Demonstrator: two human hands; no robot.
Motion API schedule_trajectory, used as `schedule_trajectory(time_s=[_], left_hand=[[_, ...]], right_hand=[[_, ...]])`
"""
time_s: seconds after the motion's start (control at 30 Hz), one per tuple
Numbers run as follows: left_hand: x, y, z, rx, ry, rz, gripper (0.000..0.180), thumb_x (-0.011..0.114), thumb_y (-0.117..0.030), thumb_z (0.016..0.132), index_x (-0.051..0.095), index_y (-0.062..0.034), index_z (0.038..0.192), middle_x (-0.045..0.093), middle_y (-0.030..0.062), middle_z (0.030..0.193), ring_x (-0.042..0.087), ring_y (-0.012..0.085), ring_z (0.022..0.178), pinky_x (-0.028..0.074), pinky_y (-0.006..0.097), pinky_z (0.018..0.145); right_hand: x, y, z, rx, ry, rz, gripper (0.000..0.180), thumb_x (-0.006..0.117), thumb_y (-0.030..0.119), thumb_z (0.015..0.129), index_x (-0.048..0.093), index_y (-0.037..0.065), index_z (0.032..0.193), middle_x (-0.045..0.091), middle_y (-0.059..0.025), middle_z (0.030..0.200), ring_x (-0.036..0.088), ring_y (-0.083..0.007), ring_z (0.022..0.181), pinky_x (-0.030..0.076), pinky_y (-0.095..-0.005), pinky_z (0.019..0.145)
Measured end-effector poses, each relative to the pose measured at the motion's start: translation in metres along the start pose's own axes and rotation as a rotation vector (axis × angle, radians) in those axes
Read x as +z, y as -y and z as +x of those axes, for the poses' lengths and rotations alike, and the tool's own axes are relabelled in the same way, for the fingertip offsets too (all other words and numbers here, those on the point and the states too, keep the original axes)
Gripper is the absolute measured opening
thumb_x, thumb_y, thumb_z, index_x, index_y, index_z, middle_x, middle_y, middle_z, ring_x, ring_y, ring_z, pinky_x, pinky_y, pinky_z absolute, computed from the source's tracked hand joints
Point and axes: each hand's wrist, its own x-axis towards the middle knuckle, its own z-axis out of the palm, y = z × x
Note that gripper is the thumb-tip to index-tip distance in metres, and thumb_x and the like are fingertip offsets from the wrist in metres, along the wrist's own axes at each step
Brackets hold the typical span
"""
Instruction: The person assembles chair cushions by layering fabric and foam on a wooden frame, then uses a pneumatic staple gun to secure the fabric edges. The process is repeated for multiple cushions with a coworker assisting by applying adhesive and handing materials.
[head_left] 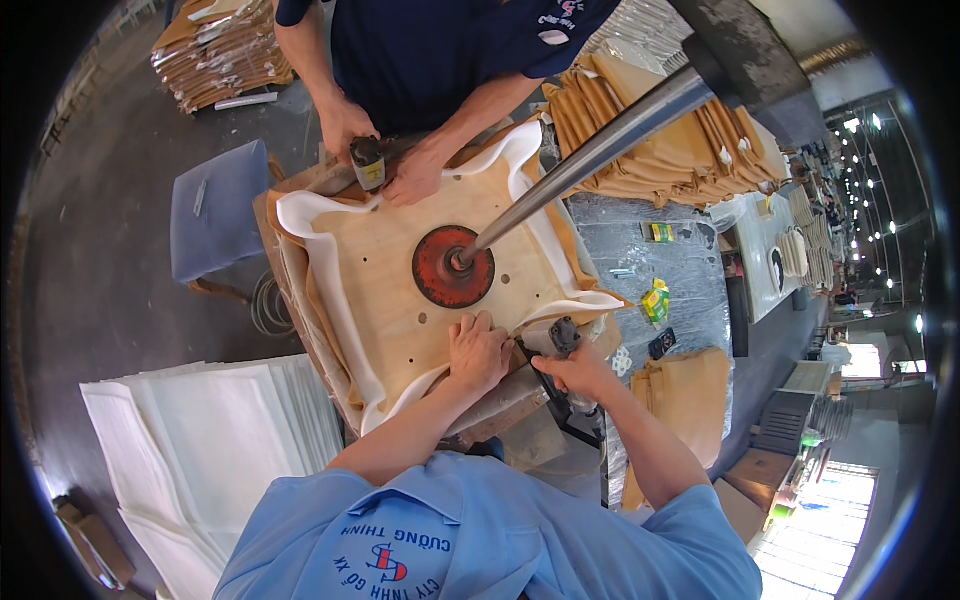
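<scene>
Left hand (pixel 478 350) flat, fingers together, pressing white fabric edge (pixel 420 385) onto plywood panel (pixel 400 290), below red press disc (pixel 453 266). Right hand (pixel 580 372) fingers clamped on staple gun (pixel 565 340), right of disc.

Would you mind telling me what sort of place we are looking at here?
Probably an upholstery or furniture workshop: a square plywood panel wrapped in white foam sheet, stacks of tan fabric pieces, and a right hand gripping a black staple gun.

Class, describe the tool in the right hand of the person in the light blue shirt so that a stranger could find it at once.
Start at the square plywood panel with the red disc at its middle. At the panel's near right corner, the right hand grips a dark handheld tool. Unlike the co-worker's tool across the panel, it shows no yellow band.
</scene>
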Motion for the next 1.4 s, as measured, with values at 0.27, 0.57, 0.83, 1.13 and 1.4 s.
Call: schedule_trajectory(time_s=[0.27,0.57,0.83,1.13,1.4], left_hand=[[0.0,-0.001,-0.001,-0.03,0.023,0.001,0.013,0.081,-0.026,0.087,0.078,-0.0139,0.086,0.061,0.0093,0.106,0.055,0.0336,0.111,0.04,0.048,0.092],[-0.013,0.006,-0.012,0.049,0.034,0.088,0.018,0.079,-0.033,0.091,0.078,-0.0152,0.091,0.062,0.0084,0.106,0.055,0.0327,0.113,0.04,0.048,0.094],[-0.011,0.009,-0.012,0.026,0.02,0.007,0.012,0.077,-0.026,0.091,0.077,-0.0149,0.09,0.062,0.0081,0.106,0.054,0.0326,0.112,0.04,0.049,0.093],[-0.028,0.007,-0.022,0.047,-0.017,0.018,0.023,0.083,-0.033,0.088,0.073,-0.012,0.09,0.064,0.0084,0.106,0.057,0.0332,0.112,0.041,0.049,0.095],[-0.031,0.017,-0.036,0.1,0.052,0.051,0.024,0.083,-0.037,0.089,0.076,-0.0142,0.088,0.065,0.0067,0.103,0.057,0.0305,0.111,0.04,0.048,0.094]], right_hand=[[0.007,0.012,0.007,-0.014,-0.027,-0.153,0.031,0.09,0.027,0.093,0.076,0.001,0.103,0.069,-0.0021,0.072,0.06,-0.0112,0.054,0.048,-0.0318,0.051],[0.008,0.012,0.008,-0.035,-0.054,-0.075,0.029,0.09,0.025,0.094,0.075,0.001,0.098,0.067,-0.0012,0.069,0.059,-0.0113,0.053,0.046,-0.0317,0.05],[0.017,0.017,-0.005,0.014,0.011,-0.162,0.031,0.09,0.028,0.092,0.076,0.0,0.098,0.07,-0.004,0.073,0.062,-0.0122,0.055,0.049,-0.0338,0.053],[0.023,0.016,-0.005,0.007,-0.066,-0.101,0.03,0.089,0.028,0.094,0.074,0.002,0.099,0.065,-0.0007,0.066,0.059,-0.0119,0.053,0.046,-0.0329,0.051],[0.025,0.003,-0.032,-0.013,-0.058,0.001,0.028,0.089,0.027,0.094,0.075,0.002,0.096,0.067,-0.0004,0.07,0.061,-0.0102,0.056,0.048,-0.0308,0.052]])
